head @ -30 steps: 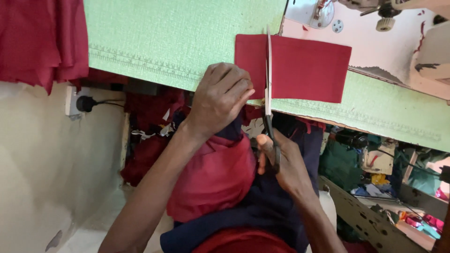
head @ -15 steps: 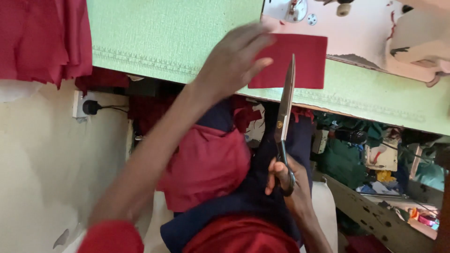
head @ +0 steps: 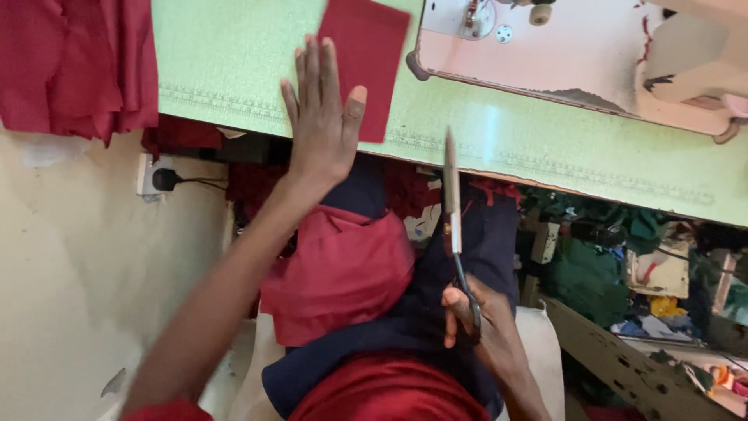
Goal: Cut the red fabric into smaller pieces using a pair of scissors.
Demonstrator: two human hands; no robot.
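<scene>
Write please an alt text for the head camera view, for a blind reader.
A left hand lies flat on a red fabric rectangle on a green sewing table, while the right hand holds closed scissors pointing upward. A sewing machine stands beyond.

Head-worn camera, looking steeply down.
It faces the green counter (head: pixel 234 70) edge and the person's lap, close enough that forearms fill the frame.

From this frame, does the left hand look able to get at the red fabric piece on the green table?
Probably yes. The left hand lies flat with its fingers spread, its fingertips at the red fabric piece on the green table. Nothing lies between them; the scissors are in the right hand, off to the side.
</scene>
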